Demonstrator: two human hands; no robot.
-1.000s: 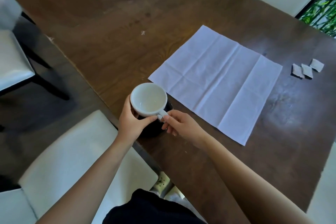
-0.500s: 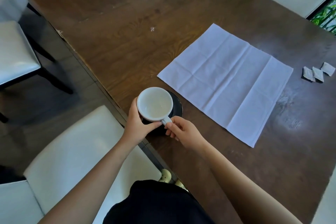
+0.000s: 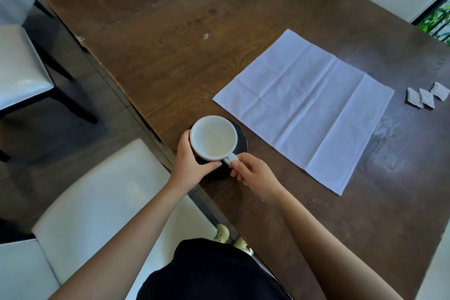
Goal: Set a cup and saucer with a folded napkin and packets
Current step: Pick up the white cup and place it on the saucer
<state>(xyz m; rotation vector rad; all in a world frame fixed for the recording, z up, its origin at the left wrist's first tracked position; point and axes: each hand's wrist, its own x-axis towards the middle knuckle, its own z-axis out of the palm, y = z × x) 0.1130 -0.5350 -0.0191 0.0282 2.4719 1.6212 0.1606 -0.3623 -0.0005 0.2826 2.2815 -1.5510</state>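
Observation:
An empty white cup (image 3: 213, 137) stands on a black saucer (image 3: 241, 137) near the table's front edge. My left hand (image 3: 191, 165) wraps the cup's near left side. My right hand (image 3: 253, 173) pinches the cup's handle (image 3: 230, 159) with thumb and fingers. A white napkin (image 3: 304, 105) lies unfolded and flat on the table, just right of the saucer. Three small grey packets (image 3: 427, 96) lie side by side beyond the napkin's right corner.
The dark wooden table (image 3: 170, 56) runs diagonally, its left edge close to the saucer. A white cushioned chair (image 3: 102, 197) sits under my arms, another chair (image 3: 22, 75) at the far left. Windows with greenery are at the top right.
The cup has stayed between both hands over the saucer, and more of the saucer shows to its right. My view has shifted slightly, and the hands keep the same hold.

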